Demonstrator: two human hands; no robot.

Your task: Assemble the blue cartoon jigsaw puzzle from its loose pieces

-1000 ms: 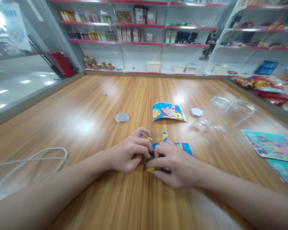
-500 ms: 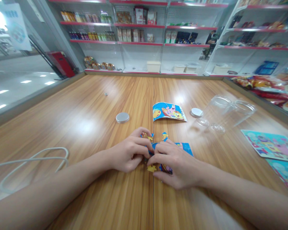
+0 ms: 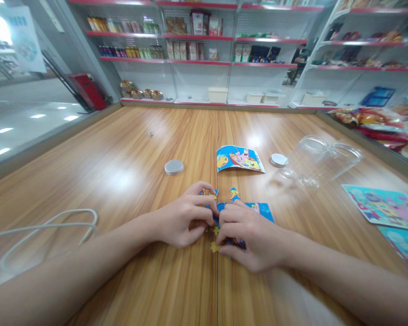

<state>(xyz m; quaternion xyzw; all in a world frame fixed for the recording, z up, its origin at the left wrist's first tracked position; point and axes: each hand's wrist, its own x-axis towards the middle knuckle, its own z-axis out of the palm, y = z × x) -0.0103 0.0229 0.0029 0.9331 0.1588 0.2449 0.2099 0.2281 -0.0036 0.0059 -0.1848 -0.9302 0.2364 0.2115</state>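
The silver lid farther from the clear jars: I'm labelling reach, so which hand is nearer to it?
Left. The left hand is on the near side of the silver lid, slightly to its right; the right hand is farther right, over the puzzle.

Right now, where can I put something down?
Bare wood lies between the white cable and silver lid, and beyond the curled card. Crowded: around the left hand, right hand and puzzle pieces, and by the clear jars.
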